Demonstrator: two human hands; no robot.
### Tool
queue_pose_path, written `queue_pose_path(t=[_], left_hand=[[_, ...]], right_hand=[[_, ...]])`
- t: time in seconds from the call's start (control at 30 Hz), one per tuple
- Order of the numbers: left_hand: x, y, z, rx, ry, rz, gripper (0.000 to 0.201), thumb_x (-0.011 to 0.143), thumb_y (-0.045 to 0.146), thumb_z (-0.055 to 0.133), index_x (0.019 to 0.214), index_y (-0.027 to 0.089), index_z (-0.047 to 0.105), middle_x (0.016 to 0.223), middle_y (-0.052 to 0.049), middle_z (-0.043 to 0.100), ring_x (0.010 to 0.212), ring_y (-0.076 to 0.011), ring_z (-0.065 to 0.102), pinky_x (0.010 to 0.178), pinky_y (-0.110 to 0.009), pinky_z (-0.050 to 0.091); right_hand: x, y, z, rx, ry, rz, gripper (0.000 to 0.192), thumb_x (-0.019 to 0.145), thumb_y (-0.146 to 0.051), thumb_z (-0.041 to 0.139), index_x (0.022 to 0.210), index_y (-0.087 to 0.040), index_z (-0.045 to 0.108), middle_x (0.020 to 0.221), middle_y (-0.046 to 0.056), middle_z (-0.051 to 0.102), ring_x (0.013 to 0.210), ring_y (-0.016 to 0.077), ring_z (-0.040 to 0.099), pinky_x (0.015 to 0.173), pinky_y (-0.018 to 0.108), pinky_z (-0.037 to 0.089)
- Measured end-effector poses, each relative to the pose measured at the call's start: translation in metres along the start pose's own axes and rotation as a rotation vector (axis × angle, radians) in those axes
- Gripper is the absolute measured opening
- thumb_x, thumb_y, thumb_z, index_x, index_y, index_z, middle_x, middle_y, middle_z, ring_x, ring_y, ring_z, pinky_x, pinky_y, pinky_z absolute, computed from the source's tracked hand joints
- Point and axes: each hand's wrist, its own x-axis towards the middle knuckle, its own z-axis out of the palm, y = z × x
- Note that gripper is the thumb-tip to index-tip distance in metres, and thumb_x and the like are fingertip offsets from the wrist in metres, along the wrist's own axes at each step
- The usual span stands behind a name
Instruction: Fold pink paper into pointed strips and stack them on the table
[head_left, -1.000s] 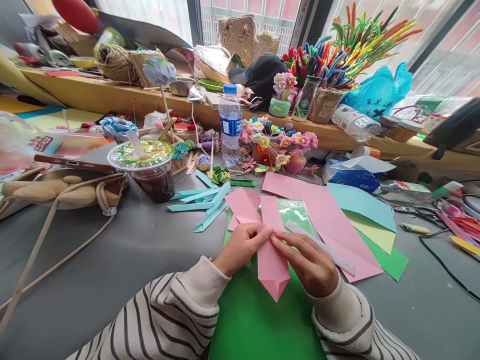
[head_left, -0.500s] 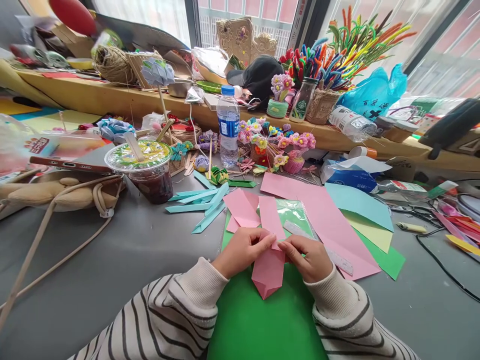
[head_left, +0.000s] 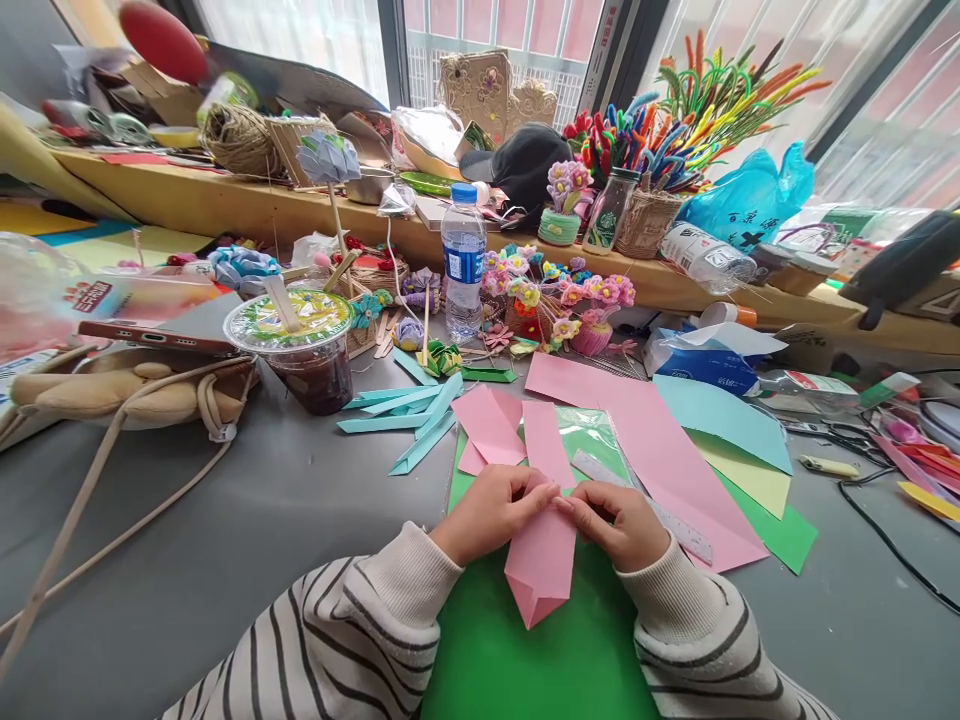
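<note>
Both hands meet over a pink paper strip [head_left: 541, 560] whose near end is folded to a point. My left hand [head_left: 499, 510] pinches its far edge from the left, thumb on top. From the right, my right hand [head_left: 619, 520] pinches the same edge, the thumbs almost touching. Beneath lies a green sheet [head_left: 540, 660] in a clear sleeve. Just beyond the fingers rest another pink strip [head_left: 546, 440] and more pink pieces [head_left: 487, 422]. A clear ruler [head_left: 682, 530] lies to the right, partly over a large pink sheet [head_left: 652, 440].
Folded light-blue paper strips [head_left: 420, 420] lie left of the pink pieces. A lidded drink cup [head_left: 300, 360], a phone [head_left: 157, 338] and a water bottle [head_left: 463, 265] stand or lie behind. At right are blue paper [head_left: 724, 420], scissors [head_left: 832, 435] and a black cable [head_left: 885, 530].
The pink strip's pointed end has swung slightly lower and nearer me. Both thumbs have come closer together on its far edge. The whole view has shifted a little.
</note>
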Motion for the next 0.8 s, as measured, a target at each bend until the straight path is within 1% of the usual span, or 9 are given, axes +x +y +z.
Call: queue_pose_path(t=[0.07, 0.13, 0.27, 0.37, 0.43, 0.53, 0.6, 0.67, 0.8], left_hand=[[0.000, 0.000, -0.001, -0.023, -0.008, -0.020, 0.036, 0.075, 0.039, 0.039, 0.049, 0.013, 0.042, 0.051, 0.003, 0.032, 0.049, -0.0065, 0.030, 0.041, -0.018, 0.022], [0.001, 0.000, -0.002, -0.053, -0.023, -0.047, 0.038, 0.074, 0.042, 0.039, 0.049, 0.013, 0.039, 0.051, 0.004, 0.030, 0.048, -0.0063, 0.029, 0.041, -0.018, 0.022], [0.000, 0.004, -0.005, -0.134, -0.064, -0.079, 0.037, 0.073, 0.045, 0.040, 0.056, 0.012, 0.046, 0.053, 0.003, 0.033, 0.050, -0.0068, 0.032, 0.042, -0.018, 0.024], [-0.001, 0.007, -0.006, -0.209, -0.115, -0.085, 0.034, 0.069, 0.044, 0.046, 0.064, 0.010, 0.052, 0.056, 0.002, 0.039, 0.052, -0.0071, 0.034, 0.043, -0.018, 0.025], [-0.001, 0.007, -0.006, -0.234, -0.143, -0.087, 0.032, 0.066, 0.042, 0.051, 0.069, 0.010, 0.055, 0.058, 0.001, 0.043, 0.054, -0.0080, 0.038, 0.045, -0.018, 0.028], [-0.001, 0.005, -0.008, -0.233, -0.169, -0.095, 0.032, 0.066, 0.040, 0.052, 0.071, 0.009, 0.057, 0.059, 0.001, 0.045, 0.054, -0.0084, 0.039, 0.045, -0.018, 0.029], [-0.001, 0.004, -0.009, -0.236, -0.194, -0.107, 0.031, 0.067, 0.039, 0.052, 0.070, 0.009, 0.057, 0.058, 0.001, 0.044, 0.053, -0.0079, 0.039, 0.045, -0.018, 0.028], [-0.001, 0.004, -0.012, -0.234, -0.223, -0.124, 0.030, 0.066, 0.039, 0.052, 0.068, 0.009, 0.056, 0.057, 0.001, 0.044, 0.052, -0.0077, 0.039, 0.044, -0.018, 0.028], [-0.002, 0.007, -0.017, -0.236, -0.331, -0.167, 0.027, 0.064, 0.037, 0.055, 0.069, 0.010, 0.058, 0.059, 0.001, 0.048, 0.054, -0.0085, 0.043, 0.046, -0.018, 0.031]], right_hand=[[0.000, -0.001, 0.000, 0.019, 0.002, 0.014, 0.031, 0.076, -0.033, 0.045, 0.049, -0.017, 0.045, 0.042, -0.003, 0.041, 0.040, 0.0073, 0.035, 0.037, 0.021, 0.029], [0.000, -0.001, 0.000, 0.037, 0.006, 0.023, 0.031, 0.075, -0.033, 0.045, 0.049, -0.017, 0.044, 0.043, -0.003, 0.040, 0.041, 0.0076, 0.035, 0.038, 0.021, 0.030], [-0.001, 0.000, 0.000, 0.073, 0.046, 0.023, 0.030, 0.075, -0.033, 0.046, 0.049, -0.017, 0.045, 0.043, -0.003, 0.040, 0.040, 0.0079, 0.035, 0.037, 0.021, 0.029], [-0.001, -0.001, -0.001, 0.083, 0.083, 0.016, 0.030, 0.075, -0.032, 0.045, 0.049, -0.017, 0.045, 0.041, -0.003, 0.042, 0.039, 0.0078, 0.035, 0.036, 0.021, 0.028], [-0.002, -0.001, -0.002, 0.085, 0.084, 0.011, 0.030, 0.076, -0.033, 0.045, 0.050, -0.017, 0.046, 0.041, -0.002, 0.043, 0.039, 0.0077, 0.036, 0.037, 0.021, 0.029], [-0.002, -0.002, -0.002, 0.086, 0.070, 0.013, 0.030, 0.076, -0.033, 0.045, 0.050, -0.017, 0.047, 0.041, -0.002, 0.044, 0.039, 0.0080, 0.038, 0.037, 0.021, 0.030], [-0.002, -0.003, -0.003, 0.100, 0.040, 0.016, 0.031, 0.076, -0.033, 0.044, 0.050, -0.017, 0.046, 0.041, -0.002, 0.044, 0.039, 0.0082, 0.038, 0.038, 0.021, 0.031], [-0.002, -0.003, -0.005, 0.134, -0.027, 0.017, 0.032, 0.078, -0.033, 0.042, 0.049, -0.018, 0.044, 0.042, -0.002, 0.044, 0.040, 0.0085, 0.039, 0.038, 0.021, 0.031], [-0.001, -0.007, -0.007, 0.192, -0.150, 0.001, 0.034, 0.080, -0.034, 0.035, 0.051, -0.018, 0.041, 0.046, -0.002, 0.041, 0.043, 0.0090, 0.038, 0.041, 0.022, 0.031]])
